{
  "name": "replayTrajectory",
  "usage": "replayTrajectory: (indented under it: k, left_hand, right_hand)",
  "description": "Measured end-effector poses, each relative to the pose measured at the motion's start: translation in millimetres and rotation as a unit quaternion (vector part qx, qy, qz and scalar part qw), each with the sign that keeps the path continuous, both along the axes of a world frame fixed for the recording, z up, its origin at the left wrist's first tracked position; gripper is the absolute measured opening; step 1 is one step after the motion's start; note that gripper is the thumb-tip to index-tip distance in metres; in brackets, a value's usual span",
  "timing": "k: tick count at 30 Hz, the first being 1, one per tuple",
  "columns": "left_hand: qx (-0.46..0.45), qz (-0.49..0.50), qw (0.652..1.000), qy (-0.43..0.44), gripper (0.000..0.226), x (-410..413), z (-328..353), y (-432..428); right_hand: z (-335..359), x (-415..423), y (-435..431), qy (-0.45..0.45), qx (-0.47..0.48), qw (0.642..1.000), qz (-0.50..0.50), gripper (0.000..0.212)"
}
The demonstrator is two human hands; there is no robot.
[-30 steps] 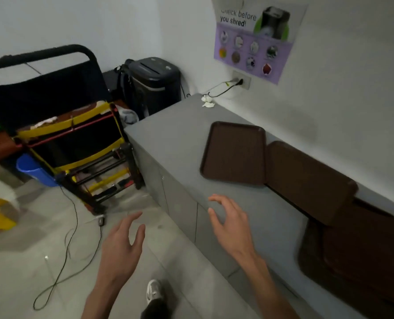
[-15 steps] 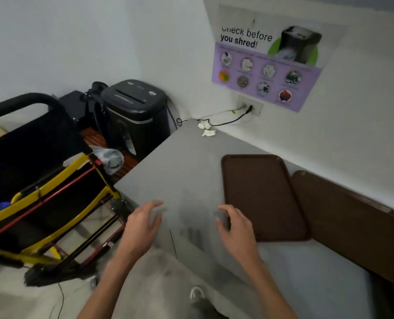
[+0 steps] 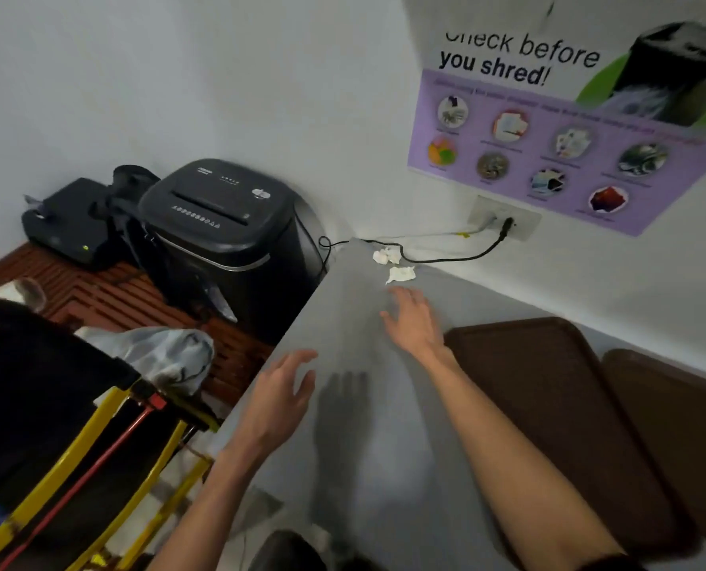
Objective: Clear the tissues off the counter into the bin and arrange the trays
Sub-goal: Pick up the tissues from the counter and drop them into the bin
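Right hand: the right hand (image 3: 414,319) is reaching flat over the counter (image 3: 368,438), fingers spread, gripping nothing, just short of the tissues (image 3: 393,264).
Left hand: the left hand (image 3: 279,399) is hovering loose and empty at the counter's left edge.
Tissues: two crumpled white wads are lying at the counter's far corner, beside a black cable (image 3: 450,257).
Trays: the near tray (image 3: 549,414) is lying flat right of the right forearm, long axis running away toward the wall; a second tray (image 3: 681,426) is sitting further right.
Shredder: the shredder (image 3: 223,232) is standing left of the counter.
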State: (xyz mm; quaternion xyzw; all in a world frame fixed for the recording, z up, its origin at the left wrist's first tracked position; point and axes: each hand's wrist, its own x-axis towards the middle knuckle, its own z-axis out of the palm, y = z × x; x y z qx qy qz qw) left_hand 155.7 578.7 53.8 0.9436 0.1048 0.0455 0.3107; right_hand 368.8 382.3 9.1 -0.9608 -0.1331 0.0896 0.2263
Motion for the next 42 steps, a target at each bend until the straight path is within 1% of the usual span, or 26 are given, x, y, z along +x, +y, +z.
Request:
replayTrajectory:
  k: [3, 5, 8, 10, 13, 16, 18, 20, 23, 26, 29, 30, 31, 33, 35, 37, 38, 39, 40, 41, 42]
  left_hand:
    - [0.006, -0.039, 0.999, 0.002, 0.030, 37, -5, 32]
    - [0.009, -0.069, 0.998, 0.011, 0.027, 61, -11, 54]
    - [0.024, -0.114, 0.993, 0.029, 0.024, 96, -14, 83]
    - [0.018, -0.133, 0.990, 0.037, 0.024, 119, -13, 95]
    - [0.002, -0.158, 0.987, 0.036, 0.026, 162, -23, 99]
    - [0.018, -0.200, 0.977, 0.071, 0.034, 216, -40, 79]
    - [0.055, -0.231, 0.966, 0.099, 0.044, 253, -51, 59]
    - [0.104, -0.266, 0.952, 0.109, 0.056, 284, -62, 39]
    - [0.175, -0.309, 0.926, 0.127, 0.073, 327, -78, 24]
    - [0.175, -0.331, 0.919, 0.120, 0.085, 357, -84, 11]
    - [0.138, -0.333, 0.926, 0.117, 0.077, 374, -88, -4]
    - [0.145, -0.326, 0.928, 0.109, 0.073, 378, -92, -7]
    - [0.174, -0.333, 0.922, 0.092, 0.068, 380, -95, -8]
    - [0.216, -0.336, 0.911, 0.099, 0.054, 378, -94, -11]
    - [0.234, -0.324, 0.912, 0.089, 0.044, 367, -93, -13]
    - [0.155, -0.281, 0.942, 0.102, 0.042, 353, -94, -16]
    - [0.149, -0.270, 0.944, 0.120, 0.039, 344, -95, -17]
    - [0.161, -0.288, 0.936, 0.120, 0.037, 337, -97, -17]
    - [0.099, -0.260, 0.949, 0.149, 0.036, 329, -101, -17]
    - [0.041, -0.233, 0.959, 0.159, 0.033, 318, -103, -17]
    - [-0.003, -0.203, 0.963, 0.179, 0.030, 302, -101, -19]
  right_hand:
    - [-44, 89, 28, 0.009, -0.015, 0.999, -0.034, 0.053]
    - [-63, 125, 37, 0.012, -0.042, 0.998, -0.044, 0.048]
    - [-46, 117, 52, 0.009, -0.067, 0.997, -0.039, 0.036]
    - [-46, 100, 59, -0.009, -0.075, 0.995, -0.066, 0.029]
    - [-54, 59, 64, -0.015, -0.089, 0.990, -0.111, 0.029]
    - [-66, 20, 64, -0.013, -0.048, 0.985, -0.165, 0.029]
    - [-66, 1, 60, 0.013, -0.031, 0.978, -0.205, 0.027]
    - [-53, -19, 53, 0.018, 0.009, 0.967, -0.256, 0.022]
    - [-20, -37, 43, -0.025, 0.089, 0.939, -0.332, 0.018]
    - [8, -46, 30, -0.087, 0.135, 0.920, -0.358, 0.022]
    - [30, -51, 15, -0.132, 0.155, 0.910, -0.362, 0.024]
    - [36, -56, 12, -0.141, 0.164, 0.908, -0.359, 0.025]
    - [41, -61, 9, -0.147, 0.172, 0.906, -0.358, 0.025]
    - [48, -76, 4, -0.155, 0.179, 0.902, -0.360, 0.025]
    - [49, -92, -2, -0.157, 0.179, 0.900, -0.366, 0.027]
    - [47, -109, -10, -0.161, 0.180, 0.895, -0.374, 0.029]
    - [46, -117, -14, -0.161, 0.180, 0.892, -0.382, 0.030]
    - [45, -125, -18, -0.162, 0.178, 0.889, -0.389, 0.030]
    - [44, -134, -23, -0.161, 0.176, 0.887, -0.396, 0.029]
    - [44, -142, -28, -0.160, 0.175, 0.884, -0.402, 0.029]
    - [45, -150, -33, -0.160, 0.176, 0.881, -0.409, 0.028]
